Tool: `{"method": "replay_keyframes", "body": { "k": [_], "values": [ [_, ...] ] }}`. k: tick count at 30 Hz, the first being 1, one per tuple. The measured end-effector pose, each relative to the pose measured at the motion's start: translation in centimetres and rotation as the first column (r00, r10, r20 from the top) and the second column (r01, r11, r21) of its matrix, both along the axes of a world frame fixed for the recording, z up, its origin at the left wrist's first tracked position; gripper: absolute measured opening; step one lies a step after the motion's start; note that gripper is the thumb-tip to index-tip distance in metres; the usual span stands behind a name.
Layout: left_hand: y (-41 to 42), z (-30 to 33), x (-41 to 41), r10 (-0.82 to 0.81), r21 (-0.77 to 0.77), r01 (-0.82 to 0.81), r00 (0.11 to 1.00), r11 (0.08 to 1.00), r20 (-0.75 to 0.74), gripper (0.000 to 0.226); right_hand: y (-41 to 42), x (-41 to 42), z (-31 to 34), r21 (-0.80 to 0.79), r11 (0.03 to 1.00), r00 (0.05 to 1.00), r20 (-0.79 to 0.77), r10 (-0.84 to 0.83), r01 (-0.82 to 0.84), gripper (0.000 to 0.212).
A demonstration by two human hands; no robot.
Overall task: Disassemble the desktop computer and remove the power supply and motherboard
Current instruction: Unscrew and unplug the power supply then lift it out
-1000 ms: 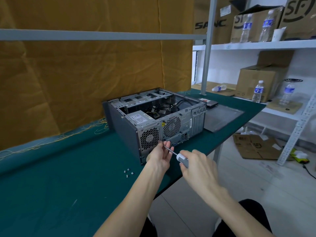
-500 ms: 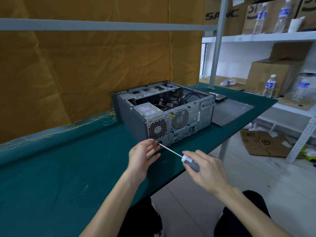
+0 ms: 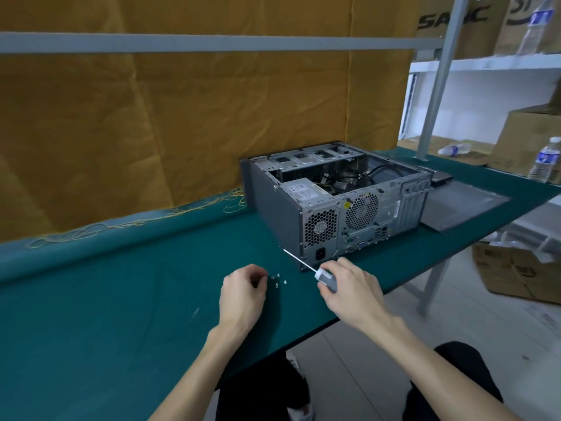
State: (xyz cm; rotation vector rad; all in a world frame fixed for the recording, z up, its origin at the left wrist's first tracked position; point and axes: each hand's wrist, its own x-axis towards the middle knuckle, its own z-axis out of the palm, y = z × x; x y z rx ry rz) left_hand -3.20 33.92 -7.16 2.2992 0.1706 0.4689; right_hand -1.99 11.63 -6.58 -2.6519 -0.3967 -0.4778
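Observation:
The open desktop computer case (image 3: 273, 205) lies on its side on the green table (image 3: 121, 299), rear panel facing me. Its power supply (image 3: 303, 189) sits in the near left corner, with cables and the motherboard area behind it, mostly hidden. My right hand (image 3: 352, 290) grips a grey-handled screwdriver (image 3: 326, 278) whose shaft points up-left past the case's lower rear corner. My left hand (image 3: 243, 296) hovers over the table with fingers curled, fingertips beside several loose screws (image 3: 277, 281). Whether a screw is between the fingers is hidden.
The removed side panel (image 3: 461, 205) lies flat to the right of the case. A yellow cloth wall (image 3: 182, 117) backs the table. Shelves with cardboard boxes (image 3: 528, 138) and water bottles (image 3: 543, 162) stand at right. The table's front edge runs just under my wrists.
My left hand has moved from the case's rear panel down-left to the loose screws on the table. My right hand pulled the screwdriver back from the case. The view shifted left.

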Motion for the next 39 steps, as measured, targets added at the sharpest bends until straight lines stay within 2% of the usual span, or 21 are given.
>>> {"method": "replay_keyframes", "body": {
  "k": [3, 8, 15, 17, 21, 25, 32, 36, 39],
  "values": [
    [-0.1, 0.4, 0.5, 0.001, 0.099, 0.006, 0.998, 0.995, -0.067, 0.015, 0.6, 0.5, 0.2, -0.012, 1.0, 0.999, -0.041, 0.001, -0.002, 0.035],
    [0.5, 1.0, 1.0, -0.031, 0.022, 0.034, 0.991, 0.999, -0.131, 0.013, 1.9, 1.1, 0.2, -0.026, 0.999, 0.999, -0.046, -0.029, 0.028, 0.034],
    [0.7, 1.5, 1.8, -0.192, 0.028, 0.199, 0.967, 0.98, -0.167, 0.042, 3.1, 1.2, -0.1, -0.094, 0.995, 0.999, 0.023, -0.04, 0.042, 0.035],
    [1.0, 1.6, 2.1, -0.241, 0.085, 0.263, 0.948, 0.961, -0.208, 0.053, 3.2, 0.9, -0.2, -0.077, 0.997, 0.997, 0.073, -0.007, 0.013, 0.034],
    [1.0, 1.5, 2.7, -0.283, 0.277, 0.378, 0.902, 0.884, -0.328, 0.079, 3.3, 0.7, -0.3, -0.031, 0.999, 0.998, 0.062, 0.014, -0.012, 0.031],
    [0.8, 1.5, 4.1, -0.283, 0.545, 0.395, 0.917, 0.739, -0.281, 0.069, 3.3, 0.8, -0.6, 0.023, 1.0, 1.0, -0.007, 0.01, -0.01, 0.029],
    [0.8, 1.7, 5.8, -0.496, 0.664, 0.505, 0.838, 0.551, -0.226, 0.036, 2.8, 1.7, -0.7, 0.007, 1.0, 0.999, -0.033, 0.014, -0.014, 0.027],
    [0.2, 1.6, 6.0, -0.445, 0.765, 0.47, 0.854, 0.44, -0.269, 0.026, 2.8, 1.9, -0.8, 0.003, 1.0, 0.999, -0.038, 0.011, -0.01, 0.027],
    [-0.1, 1.5, 5.8, -0.34, 0.837, 0.388, 0.903, 0.387, -0.261, 0.032, 2.9, 1.8, -0.7, -0.003, 1.0, 0.999, -0.044, 0.011, -0.011, 0.028]
  ]
}}
